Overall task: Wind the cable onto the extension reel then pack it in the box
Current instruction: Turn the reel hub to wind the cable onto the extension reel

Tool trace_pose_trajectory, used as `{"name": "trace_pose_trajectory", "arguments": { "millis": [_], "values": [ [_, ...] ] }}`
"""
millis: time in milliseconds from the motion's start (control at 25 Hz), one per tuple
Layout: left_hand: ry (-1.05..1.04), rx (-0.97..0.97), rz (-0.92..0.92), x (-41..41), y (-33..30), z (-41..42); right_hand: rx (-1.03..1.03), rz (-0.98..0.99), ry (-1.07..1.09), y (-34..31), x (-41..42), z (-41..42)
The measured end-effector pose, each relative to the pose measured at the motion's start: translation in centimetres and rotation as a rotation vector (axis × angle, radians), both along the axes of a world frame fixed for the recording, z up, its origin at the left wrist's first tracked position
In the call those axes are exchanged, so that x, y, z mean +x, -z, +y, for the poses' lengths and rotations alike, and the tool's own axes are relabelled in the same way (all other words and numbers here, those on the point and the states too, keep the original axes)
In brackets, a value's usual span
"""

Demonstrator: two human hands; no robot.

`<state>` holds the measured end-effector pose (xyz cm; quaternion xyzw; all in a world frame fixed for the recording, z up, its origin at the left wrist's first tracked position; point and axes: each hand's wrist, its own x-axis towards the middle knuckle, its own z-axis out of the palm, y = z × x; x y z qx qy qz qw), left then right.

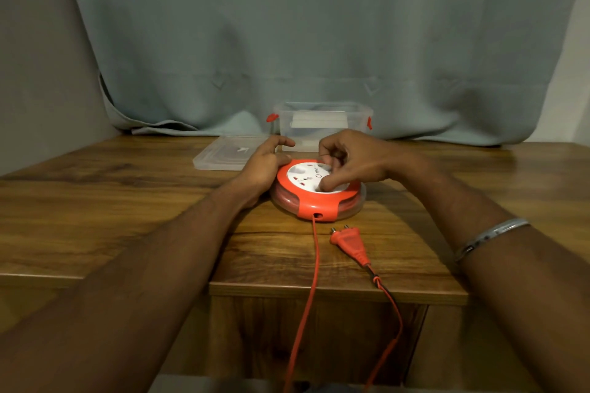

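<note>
I see left hand [266,166] steadying the extension reel [316,190] at frame centre, right hand [348,159] pinching its white hub, cable [311,281] trailing down.

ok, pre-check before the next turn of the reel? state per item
1. Reel flat on the table: ok.
2. Left hand steadies the reel's left rim, fingers straight: ok.
3. Right hand on the white socket disc, fingers curled on it; exact grip point hidden: cannot tell.
4. Cable feeds straight from the front slot, hangs off the table edge in a loop, no snag seen on the table; below the edge: cannot tell.
5. Plug lies loose on the table, free to drag: ok.
6. Box open behind the reel, lid off to its left: ok.
</note>
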<state>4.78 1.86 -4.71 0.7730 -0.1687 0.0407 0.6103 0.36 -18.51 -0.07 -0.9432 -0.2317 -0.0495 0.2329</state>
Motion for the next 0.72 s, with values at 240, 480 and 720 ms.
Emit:
{"name": "trace_pose_trajectory", "arguments": {
  "millis": [240,480,720],
  "values": [
    [0.0,-0.003,0.001,0.1,0.0,0.1,-0.087,-0.093,0.024,0.3,-0.6,1.5],
    [0.012,-0.014,-0.011,0.1,0.1,0.0,-0.158,-0.266,0.057,0.9,0.1,3.0],
    [0.027,-0.016,0.011,0.2,0.0,0.1,0.082,-0.171,-0.055,0.5,0.3,1.2]
  ]
}}
